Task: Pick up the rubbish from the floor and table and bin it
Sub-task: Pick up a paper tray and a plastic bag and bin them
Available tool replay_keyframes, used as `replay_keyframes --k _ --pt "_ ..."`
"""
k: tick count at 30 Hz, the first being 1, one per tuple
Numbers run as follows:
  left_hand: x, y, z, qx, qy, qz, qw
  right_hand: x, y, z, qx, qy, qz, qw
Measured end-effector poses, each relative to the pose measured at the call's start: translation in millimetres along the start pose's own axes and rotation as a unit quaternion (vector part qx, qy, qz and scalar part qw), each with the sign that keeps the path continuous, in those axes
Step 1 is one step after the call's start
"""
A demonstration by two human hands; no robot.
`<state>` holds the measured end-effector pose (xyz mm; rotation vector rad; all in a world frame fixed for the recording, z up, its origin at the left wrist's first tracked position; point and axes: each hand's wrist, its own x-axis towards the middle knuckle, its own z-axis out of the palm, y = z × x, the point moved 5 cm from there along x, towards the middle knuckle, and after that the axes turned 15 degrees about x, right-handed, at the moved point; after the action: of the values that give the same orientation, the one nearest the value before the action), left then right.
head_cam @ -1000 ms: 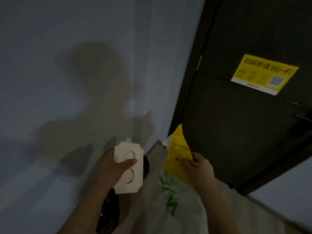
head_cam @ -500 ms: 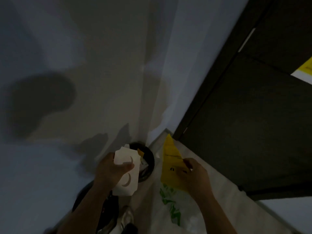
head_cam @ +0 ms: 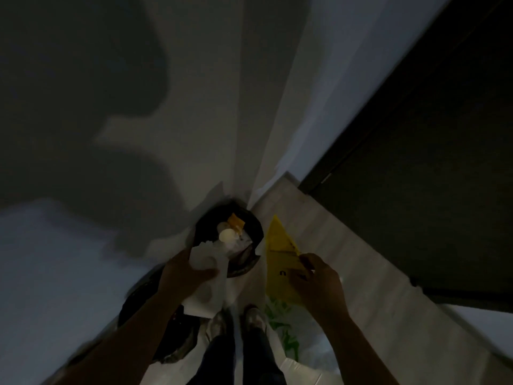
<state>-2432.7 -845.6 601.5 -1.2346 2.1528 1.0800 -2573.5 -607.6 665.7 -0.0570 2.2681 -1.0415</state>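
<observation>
My left hand [head_cam: 184, 275] grips a white cardboard cup carrier [head_cam: 206, 282], held just in front of a round black bin [head_cam: 254, 226] in the wall corner. The bin holds a pale cup lid, a yellow scrap and crumpled wrappers. My right hand [head_cam: 316, 282] pinches a yellow paper bag [head_cam: 280, 262], held to the right of the bin above the floor. A white plastic bag with green print [head_cam: 288, 337] hangs below my right hand. The room is dim and the frame is blurred.
A dark door [head_cam: 416, 162] stands on the right, with pale walls [head_cam: 194, 107] ahead and left. A second black bin or bag [head_cam: 172, 340] sits on the floor at my left. My shoes [head_cam: 236, 323] stand on the light floor [head_cam: 374, 287].
The camera has tilted down from the wall and door to the floor, bringing the bin and my shoes into view. Both hands keep their hold; the carrier has come closer to the bin.
</observation>
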Motion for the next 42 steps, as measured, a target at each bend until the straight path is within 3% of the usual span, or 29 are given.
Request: replay_keyframes --k 12,16,20,30,42 --pt "136.4 -24.2 98.5 0.016 -0.028 -0.051 0.998 118.7 86.9 47.9 -0.048 -0.044 0.015 0.998" --pt "181.6 -25.0 117.8 0.040 -0.005 -0.052 0.998 142.9 110.5 58.6 -0.064 -0.053 0.010 0.996" --pt "208.5 -28.5 131.8 -0.026 -0.010 -0.091 0.996 159.5 129.2 70.5 -0.071 -0.060 0.012 0.996" --pt "197.8 -56.4 132.9 0.044 -0.041 -0.021 0.998 189.1 130.1 115.7 -0.108 -0.107 -0.005 0.988" --pt "184.6 -107.3 116.6 0.047 -0.046 -0.083 0.994 247.0 82.8 213.1 -0.207 -0.155 -0.075 0.963"
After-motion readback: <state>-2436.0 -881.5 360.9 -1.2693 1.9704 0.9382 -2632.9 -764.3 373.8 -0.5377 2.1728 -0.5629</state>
